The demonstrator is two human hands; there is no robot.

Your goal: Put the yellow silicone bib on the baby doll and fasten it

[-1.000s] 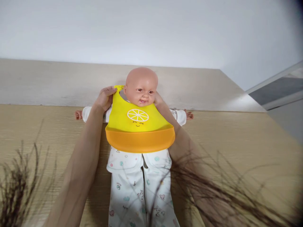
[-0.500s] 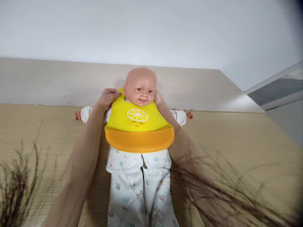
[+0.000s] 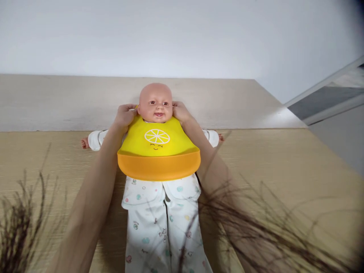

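Note:
A bald baby doll (image 3: 156, 94) in a white patterned outfit (image 3: 146, 227) lies on its back, arms stretched out sideways. Over its chest is a yellow bib (image 3: 136, 137) with a lemon-slice print and an orange catch pocket (image 3: 159, 167) at the bottom. My left hand (image 3: 125, 114) is closed on the bib's neck strap beside the doll's head, where a bit of yellow shows at the fingertips. On the opposite side my right hand (image 3: 181, 112) is closed at the bib's other neck end, its fingertips partly hidden by the head.
The doll rests on a light wooden surface (image 3: 270, 170), with a paler raised board (image 3: 71, 102) behind its head. A white wall (image 3: 142, 38) stands beyond. Dark strands of hair (image 3: 22, 223) hang across the lower corners of the view.
The doll and bib sit further left in view, and the doll's head has turned to face more forward. My right hand has come out from behind the neck to beside the head.

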